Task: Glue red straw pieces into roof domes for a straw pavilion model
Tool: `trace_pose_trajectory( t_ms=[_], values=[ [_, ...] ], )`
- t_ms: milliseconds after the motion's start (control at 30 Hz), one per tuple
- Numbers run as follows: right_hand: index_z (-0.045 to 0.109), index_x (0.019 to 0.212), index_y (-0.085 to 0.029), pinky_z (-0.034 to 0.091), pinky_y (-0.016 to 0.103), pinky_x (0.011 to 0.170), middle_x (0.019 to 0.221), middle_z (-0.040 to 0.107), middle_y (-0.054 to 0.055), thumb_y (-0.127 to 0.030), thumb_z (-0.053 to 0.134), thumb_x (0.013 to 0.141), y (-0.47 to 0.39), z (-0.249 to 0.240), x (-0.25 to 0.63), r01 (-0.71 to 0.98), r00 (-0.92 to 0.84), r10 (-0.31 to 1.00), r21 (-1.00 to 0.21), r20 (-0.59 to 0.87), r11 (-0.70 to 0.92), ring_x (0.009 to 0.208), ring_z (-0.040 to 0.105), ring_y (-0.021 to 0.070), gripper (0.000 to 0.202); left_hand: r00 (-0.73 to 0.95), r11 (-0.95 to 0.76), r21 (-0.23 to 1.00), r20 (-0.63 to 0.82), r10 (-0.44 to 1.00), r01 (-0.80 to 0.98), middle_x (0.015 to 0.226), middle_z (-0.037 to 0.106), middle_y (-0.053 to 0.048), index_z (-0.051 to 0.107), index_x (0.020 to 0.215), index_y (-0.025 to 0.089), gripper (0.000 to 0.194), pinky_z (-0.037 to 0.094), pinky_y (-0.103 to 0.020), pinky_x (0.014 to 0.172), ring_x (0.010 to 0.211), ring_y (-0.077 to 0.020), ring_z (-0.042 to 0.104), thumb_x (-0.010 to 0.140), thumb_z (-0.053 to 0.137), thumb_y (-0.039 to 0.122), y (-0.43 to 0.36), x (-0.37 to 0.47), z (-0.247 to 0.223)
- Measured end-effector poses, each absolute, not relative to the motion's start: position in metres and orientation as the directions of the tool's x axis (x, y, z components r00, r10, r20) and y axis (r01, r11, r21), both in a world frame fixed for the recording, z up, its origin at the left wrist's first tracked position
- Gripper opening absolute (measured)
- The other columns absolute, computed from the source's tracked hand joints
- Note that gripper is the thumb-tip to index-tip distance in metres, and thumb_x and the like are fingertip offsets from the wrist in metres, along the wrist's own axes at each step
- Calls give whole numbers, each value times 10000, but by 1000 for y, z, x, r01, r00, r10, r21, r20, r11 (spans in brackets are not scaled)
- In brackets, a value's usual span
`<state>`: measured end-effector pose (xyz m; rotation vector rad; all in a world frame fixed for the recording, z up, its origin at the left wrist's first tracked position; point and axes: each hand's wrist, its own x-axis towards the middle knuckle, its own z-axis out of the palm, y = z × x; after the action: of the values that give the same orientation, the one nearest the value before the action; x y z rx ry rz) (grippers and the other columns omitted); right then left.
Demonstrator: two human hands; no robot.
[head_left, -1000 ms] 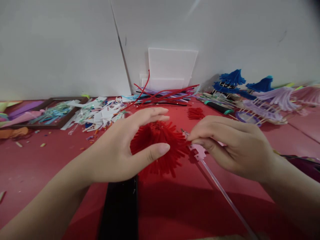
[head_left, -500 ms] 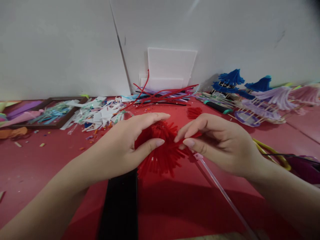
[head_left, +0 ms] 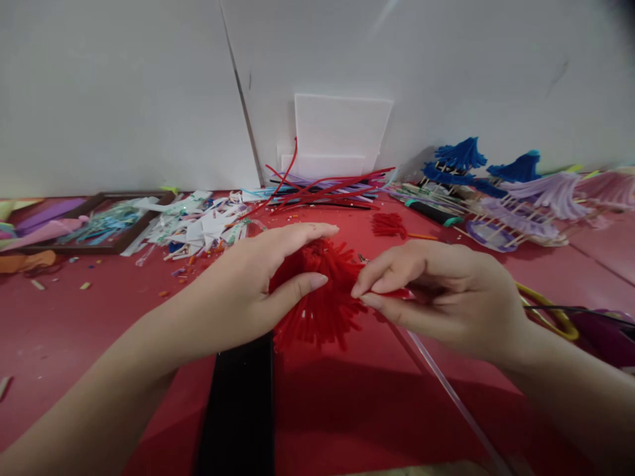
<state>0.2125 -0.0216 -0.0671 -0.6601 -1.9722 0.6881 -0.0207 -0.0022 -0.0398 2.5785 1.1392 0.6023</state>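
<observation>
My left hand (head_left: 268, 277) curves around a red pipe-cleaner tuft (head_left: 317, 311), thumb in front and fingers behind. Its fuzzy strands fan out downward and to the right; the palm hides its left side. At the tuft's right edge, my right hand (head_left: 436, 291) pinches a red pipe-cleaner strand (head_left: 397, 293) between thumb and fingertips. Whether that strand is joined to the tuft I cannot tell. Under the right hand, a clear plastic stick (head_left: 456, 390) slants toward the front edge. A black flat bar (head_left: 241, 410) lies below my left hand.
Loose pipe cleaners (head_left: 327, 192) lie by white boards (head_left: 342, 125) against the wall. White scraps (head_left: 203, 225) and a brown frame (head_left: 114, 244) are at left. Blue tufted models (head_left: 461, 155) and lilac ones (head_left: 546, 192) stand at right. A small red tuft (head_left: 387, 225) lies behind my hands.
My right hand has moved slightly right and down, its fingertips still pinched on the red strand. More of the small red tuft's orange stem shows. My left hand stays nearly still.
</observation>
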Motion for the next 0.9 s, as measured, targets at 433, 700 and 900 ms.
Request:
trace_pose_trajectory(
  t_ms=[433, 700, 900],
  values=[
    [570, 810, -212, 531, 154, 655, 833, 721, -4, -74, 635, 822, -20, -68, 215, 189, -512, 632, -641, 582, 744, 751, 680, 68, 153, 604, -656, 384, 263, 753, 650, 1335, 612, -17, 495, 1353, 286, 429, 481, -353, 1039, 1225, -228, 581, 937, 503, 392, -3, -21, -39],
    [563, 814, -215, 548, 170, 617, 853, 684, -8, -93, 642, 828, -17, -74, 216, 123, -475, 746, -805, 466, 581, 742, 675, 77, 146, 615, -663, 381, 256, 746, 645, 1315, 624, -17, 486, 1365, 283, 438, 477, -328, 1031, 1190, -218, 603, 933, 520, 349, -2, -22, -39],
    [554, 795, -211, 536, 177, 526, 828, 696, -9, -123, 655, 830, -14, -75, 215, 53, -437, 795, -871, 420, 489, 586, 633, 61, 138, 619, -667, 385, 258, 742, 638, 1293, 637, -21, 490, 1360, 267, 430, 469, -312, 1031, 1158, -205, 618, 941, 512, 363, -3, -22, -39]
  ],
)
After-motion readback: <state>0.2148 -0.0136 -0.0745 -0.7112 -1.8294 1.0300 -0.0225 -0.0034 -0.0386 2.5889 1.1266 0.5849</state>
